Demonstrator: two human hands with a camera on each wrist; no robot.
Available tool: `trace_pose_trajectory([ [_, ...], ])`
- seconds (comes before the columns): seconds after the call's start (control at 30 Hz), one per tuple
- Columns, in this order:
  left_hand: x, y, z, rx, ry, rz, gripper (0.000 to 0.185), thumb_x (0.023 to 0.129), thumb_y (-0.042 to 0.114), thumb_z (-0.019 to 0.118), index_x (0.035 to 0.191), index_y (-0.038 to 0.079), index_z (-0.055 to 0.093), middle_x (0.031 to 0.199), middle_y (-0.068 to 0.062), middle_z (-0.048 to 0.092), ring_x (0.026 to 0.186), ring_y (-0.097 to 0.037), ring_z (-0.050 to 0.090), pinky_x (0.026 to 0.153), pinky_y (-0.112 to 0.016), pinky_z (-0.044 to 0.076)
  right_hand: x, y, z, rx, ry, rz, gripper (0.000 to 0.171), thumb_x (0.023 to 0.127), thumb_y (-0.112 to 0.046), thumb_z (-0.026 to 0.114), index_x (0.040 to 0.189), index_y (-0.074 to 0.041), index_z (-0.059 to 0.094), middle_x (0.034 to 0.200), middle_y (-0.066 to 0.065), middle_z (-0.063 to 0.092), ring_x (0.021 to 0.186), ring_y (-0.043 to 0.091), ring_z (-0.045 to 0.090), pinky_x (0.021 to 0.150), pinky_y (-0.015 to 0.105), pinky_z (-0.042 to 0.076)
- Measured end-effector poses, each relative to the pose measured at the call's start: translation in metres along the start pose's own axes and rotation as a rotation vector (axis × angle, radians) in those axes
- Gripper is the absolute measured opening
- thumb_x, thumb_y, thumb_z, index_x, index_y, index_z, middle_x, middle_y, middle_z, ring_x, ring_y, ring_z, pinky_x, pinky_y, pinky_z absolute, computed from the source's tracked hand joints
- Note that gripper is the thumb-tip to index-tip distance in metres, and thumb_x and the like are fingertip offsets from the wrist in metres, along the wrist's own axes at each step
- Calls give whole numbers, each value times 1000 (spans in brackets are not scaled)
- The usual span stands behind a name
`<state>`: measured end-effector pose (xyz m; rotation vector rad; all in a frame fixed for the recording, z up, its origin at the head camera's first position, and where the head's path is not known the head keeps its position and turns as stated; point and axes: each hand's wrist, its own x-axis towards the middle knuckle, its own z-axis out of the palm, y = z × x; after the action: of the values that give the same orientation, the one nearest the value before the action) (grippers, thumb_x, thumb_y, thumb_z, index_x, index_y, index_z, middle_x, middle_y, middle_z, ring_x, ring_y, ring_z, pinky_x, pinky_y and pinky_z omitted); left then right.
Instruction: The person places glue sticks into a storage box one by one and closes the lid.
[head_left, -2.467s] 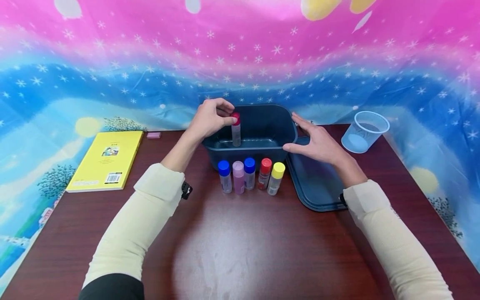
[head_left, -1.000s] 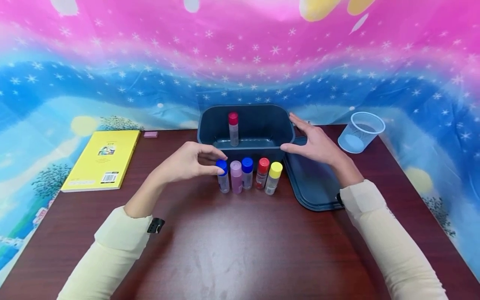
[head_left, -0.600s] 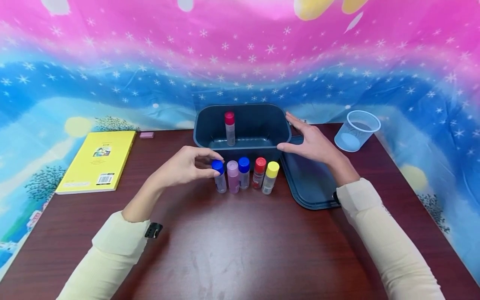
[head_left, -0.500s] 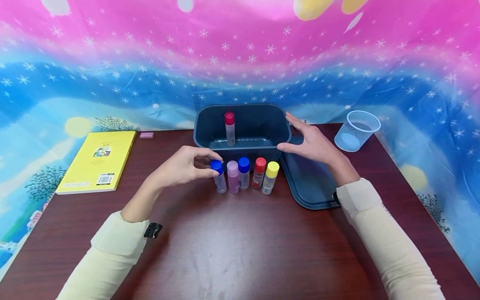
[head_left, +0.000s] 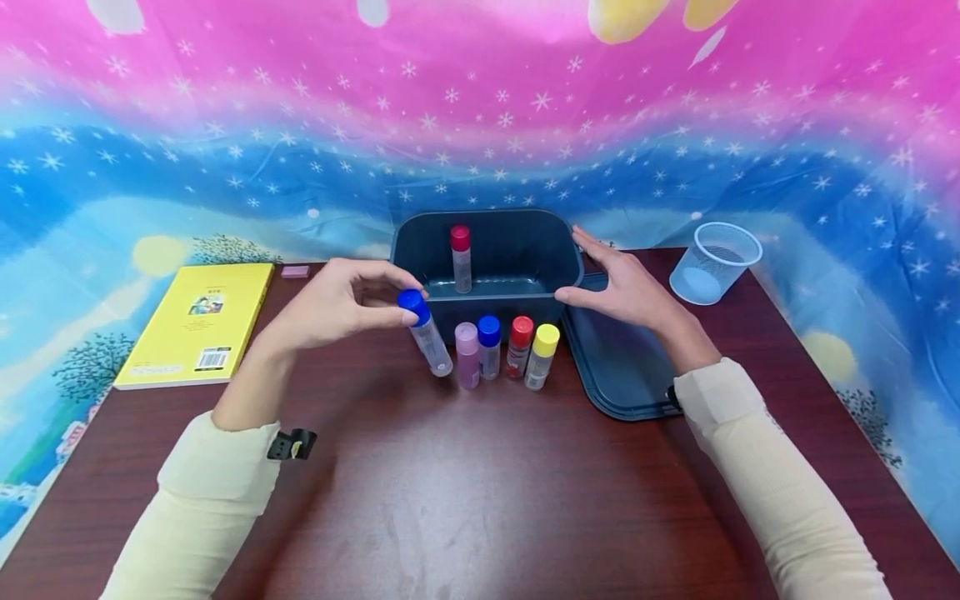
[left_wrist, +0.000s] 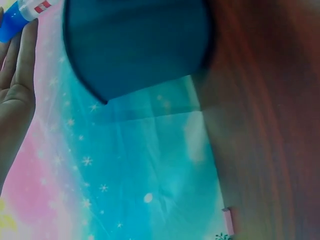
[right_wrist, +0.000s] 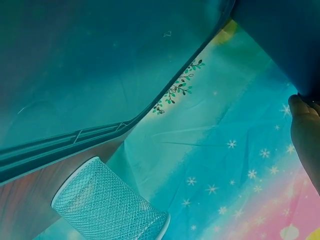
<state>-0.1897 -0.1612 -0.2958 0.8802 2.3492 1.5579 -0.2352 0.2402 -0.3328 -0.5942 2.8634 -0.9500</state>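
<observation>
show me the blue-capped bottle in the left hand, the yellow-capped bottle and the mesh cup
blue-capped bottle (head_left: 424, 334), head view, on its clear body below the cap
yellow-capped bottle (head_left: 545, 339), head view, on its yellow cap
mesh cup (head_left: 712, 265), head view, on its side wall

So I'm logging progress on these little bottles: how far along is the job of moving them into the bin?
Done: one red-capped bottle stands inside the dark blue plastic bin. In hand: the left hand pinches a blue-capped bottle, tilted and lifted from the row, while the right hand rests on the bin's rim. Left: four bottles on the brown wooden table, capped pink, blue, red and yellow.
</observation>
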Motion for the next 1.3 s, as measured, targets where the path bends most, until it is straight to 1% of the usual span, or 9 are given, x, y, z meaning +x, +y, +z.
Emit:
trace_pose_trajectory([
  [0.17, 4, 8, -10, -69, 86, 122, 28, 88, 2, 78, 115, 0, 72, 108, -12, 73, 95, -27, 71, 82, -31, 60, -1, 1, 0, -4, -2, -2, 97, 91, -58, 69, 164, -21, 18, 169, 0, 15, 152, 34, 20, 115, 67, 24],
  [0.3, 8, 12, -17, -144, 168, 193, 27, 86, -3, 78, 113, -1, 74, 106, -11, 74, 94, -27, 70, 79, -29, 60, -1, 0, 0, -2, -9, 1, 96, 91, -56, 69, 164, -21, 18, 169, 0, 14, 152, 34, 20, 115, 67, 24],
  [0.5, 13, 18, -23, -314, 297, 224, 23, 86, -7, 75, 109, -3, 74, 104, -14, 75, 94, -26, 71, 77, -29, 60, -1, 1, 0, 5, -14, 3, 96, 91, -57, 69, 164, -21, 17, 169, 0, 14, 153, 34, 19, 115, 67, 23],
  [0.67, 19, 19, -21, -374, 357, 239, 23, 87, -8, 74, 109, -4, 73, 104, -15, 74, 98, -29, 69, 81, -30, 59, -1, 3, 2, 0, -1, 6, 96, 90, -58, 69, 164, -22, 17, 169, 0, 15, 152, 34, 20, 114, 68, 25],
  [0.77, 23, 18, -19, -389, 383, 237, 23, 87, -7, 75, 109, -4, 73, 104, -15, 74, 100, -30, 69, 85, -30, 58, -1, 3, 2, 0, 2, 8, 97, 90, -58, 69, 164, -23, 17, 169, 0, 15, 152, 34, 20, 114, 67, 25],
  [0.87, 28, 16, -16, -386, 415, 222, 24, 86, -5, 77, 110, -3, 74, 106, -15, 73, 102, -30, 68, 86, -30, 58, 0, 3, 3, 1, 1, 6, 97, 90, -59, 69, 164, -22, 17, 169, 0, 15, 152, 34, 21, 114, 67, 25],
  [1.03, 38, 14, -11, -386, 465, 164, 26, 85, -1, 80, 111, 1, 75, 113, -15, 71, 104, -30, 65, 86, -29, 58, 1, 2, 3, 2, -4, 8, 97, 91, -58, 68, 164, -22, 17, 169, 1, 16, 152, 34, 22, 115, 66, 26],
  [1.2, 53, 11, 2, -352, 513, 106, 26, 86, 5, 82, 110, 5, 76, 112, -12, 71, 103, -29, 65, 87, -28, 57, 1, 1, 0, -7, -7, 9, 97, 91, -57, 69, 164, -21, 16, 168, 3, 17, 151, 35, 24, 114, 67, 26],
  [1.3, 63, 11, 9, -371, 527, 71, 26, 84, 5, 83, 110, 6, 76, 111, -11, 72, 103, -29, 65, 90, -30, 56, 0, 0, -1, -3, -5, 8, 98, 90, -58, 69, 164, -19, 17, 169, 3, 17, 151, 36, 23, 114, 67, 25],
])
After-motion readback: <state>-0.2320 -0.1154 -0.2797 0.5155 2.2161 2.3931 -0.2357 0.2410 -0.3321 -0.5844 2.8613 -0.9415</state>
